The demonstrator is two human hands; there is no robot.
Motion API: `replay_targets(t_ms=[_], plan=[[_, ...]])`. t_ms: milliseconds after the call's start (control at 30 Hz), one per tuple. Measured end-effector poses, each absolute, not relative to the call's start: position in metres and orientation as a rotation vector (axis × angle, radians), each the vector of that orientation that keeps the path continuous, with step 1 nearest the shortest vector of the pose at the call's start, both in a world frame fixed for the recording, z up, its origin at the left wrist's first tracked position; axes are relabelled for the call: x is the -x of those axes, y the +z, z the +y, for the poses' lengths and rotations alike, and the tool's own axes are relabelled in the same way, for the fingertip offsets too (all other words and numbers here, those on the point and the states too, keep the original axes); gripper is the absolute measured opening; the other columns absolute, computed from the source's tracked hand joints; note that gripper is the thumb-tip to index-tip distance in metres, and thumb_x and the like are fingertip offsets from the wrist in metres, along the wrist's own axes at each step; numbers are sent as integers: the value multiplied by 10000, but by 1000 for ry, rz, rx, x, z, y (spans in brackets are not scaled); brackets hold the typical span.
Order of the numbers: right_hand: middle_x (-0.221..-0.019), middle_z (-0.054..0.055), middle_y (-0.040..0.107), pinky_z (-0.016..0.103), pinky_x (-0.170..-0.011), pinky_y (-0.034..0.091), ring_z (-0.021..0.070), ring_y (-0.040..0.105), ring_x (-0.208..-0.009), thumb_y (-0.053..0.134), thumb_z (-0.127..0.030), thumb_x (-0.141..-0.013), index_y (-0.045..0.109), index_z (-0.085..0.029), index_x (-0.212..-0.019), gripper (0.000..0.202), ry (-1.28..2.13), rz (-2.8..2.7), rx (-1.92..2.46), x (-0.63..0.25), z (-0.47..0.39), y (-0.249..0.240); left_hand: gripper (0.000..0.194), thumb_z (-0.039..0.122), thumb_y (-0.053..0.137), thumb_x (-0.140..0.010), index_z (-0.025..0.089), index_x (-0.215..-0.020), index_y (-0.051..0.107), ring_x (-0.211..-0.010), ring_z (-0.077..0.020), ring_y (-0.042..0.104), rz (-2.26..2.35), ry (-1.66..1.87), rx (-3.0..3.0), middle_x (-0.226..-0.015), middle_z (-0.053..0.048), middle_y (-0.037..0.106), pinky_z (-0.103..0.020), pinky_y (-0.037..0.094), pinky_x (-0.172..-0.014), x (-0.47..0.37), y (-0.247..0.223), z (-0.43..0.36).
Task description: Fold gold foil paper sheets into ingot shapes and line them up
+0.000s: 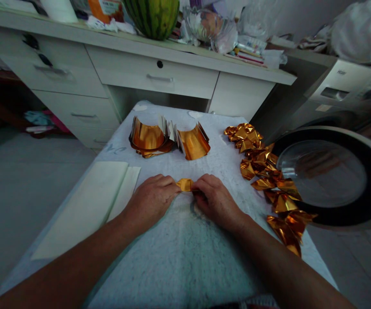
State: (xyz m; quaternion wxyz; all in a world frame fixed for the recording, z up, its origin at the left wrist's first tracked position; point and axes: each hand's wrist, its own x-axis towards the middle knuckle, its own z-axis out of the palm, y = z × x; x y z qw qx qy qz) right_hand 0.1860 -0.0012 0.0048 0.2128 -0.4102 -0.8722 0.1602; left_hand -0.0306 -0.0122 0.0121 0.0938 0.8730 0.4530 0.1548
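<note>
Between my two hands, low over the middle of the cloth-covered table (179,257), is a small folded piece of gold foil paper (185,185). My left hand (155,195) pinches its left end, fingers closed. At the opposite end my right hand (215,197) grips it the same way, the thumb partly hidden. Just beyond the hands stand two stacks of curved gold foil sheets, a left stack (148,136) and a right stack (194,143). Along the right side of the table lies a row of several folded gold foil pieces (283,201).
White folded paper (85,204) lies at the table's left. Behind stands a white cabinet (185,81) with a watermelon (153,17) and a glass bowl (204,25) on top. The open round door (330,176) of a washing machine (349,86) juts close to the table's right edge.
</note>
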Motion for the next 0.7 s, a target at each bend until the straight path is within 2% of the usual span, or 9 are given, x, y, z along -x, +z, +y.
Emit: replay_targets(t_ms=[267,433,700], plan=[[-855,55,620,330,-786,412,189,542,-841,551,-141,-922,683,-173,-899,138,422,-2431,1154,-188,1,5,137,180,545,-911,163,-892,679,-843,-230,574,1367,459,-2523,-855,-62,631,-368,463,-767,31,11,-13],[-870,51,620,339,-790,389,192,532,-856,562,-133,-917,685,-175,-904,131,465,-2418,1212,-188,2,4,179,192,510,-923,149,-895,682,-840,-241,567,1417,392,-2476,-840,-71,622,-388,458,-777,29,15,-14],[-881,37,610,350,-805,340,198,507,-883,579,-139,-902,657,-184,-885,92,593,-2367,1325,-188,0,9,199,195,438,-931,181,-818,602,-819,-213,554,1438,377,-2401,-812,-44,576,-349,442,-737,28,16,-13]])
